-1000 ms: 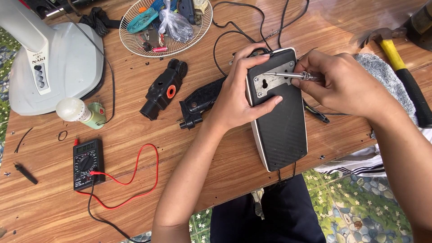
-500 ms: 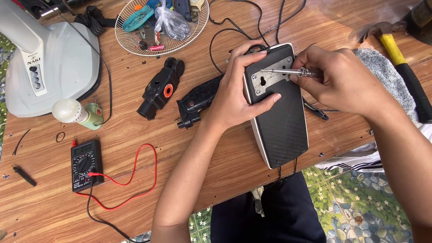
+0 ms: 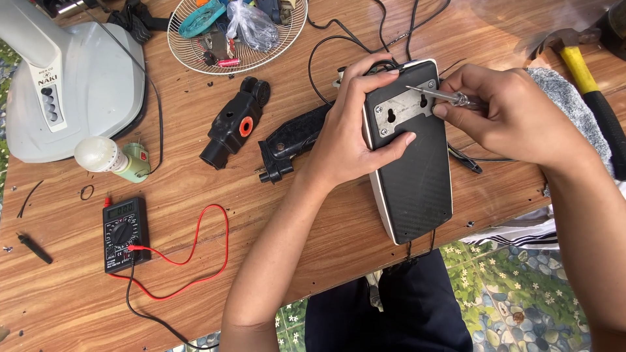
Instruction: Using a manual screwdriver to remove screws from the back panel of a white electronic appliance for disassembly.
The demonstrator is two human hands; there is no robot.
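A white wire fan guard (image 3: 195,55) is lying like a basket at the far edge of the wooden surface (image 3: 326,228), and it is holding a clear plastic bag (image 3: 251,26), a teal strap (image 3: 202,16) and some small loose parts I cannot make out.

My left hand (image 3: 349,133) is clamping the black device housing (image 3: 411,156) that is lying on the surface in front of me, underside up, its near end reaching over the surface's edge. My fingers are curling over its far end and my thumb is pressing across the textured back, just below the metal mounting plate (image 3: 404,107) with its two keyhole slots. My right hand (image 3: 515,114) is closing around a small screwdriver (image 3: 440,96), pinching the handle between fingertips and thumb, with the thin shaft pointing left and its tip sitting at the upper corner of the plate.

To the left of my left hand, two black plastic parts are lying: one with an orange button (image 3: 235,124) and one just beside my wrist (image 3: 290,143). Further left, a black multimeter (image 3: 125,233) is sitting with its red lead (image 3: 195,254) looping out, near a light bulb (image 3: 107,158) and a white fan base (image 3: 72,91). A yellow-handled hammer (image 3: 587,72) is resting at the far right, beyond my right hand.
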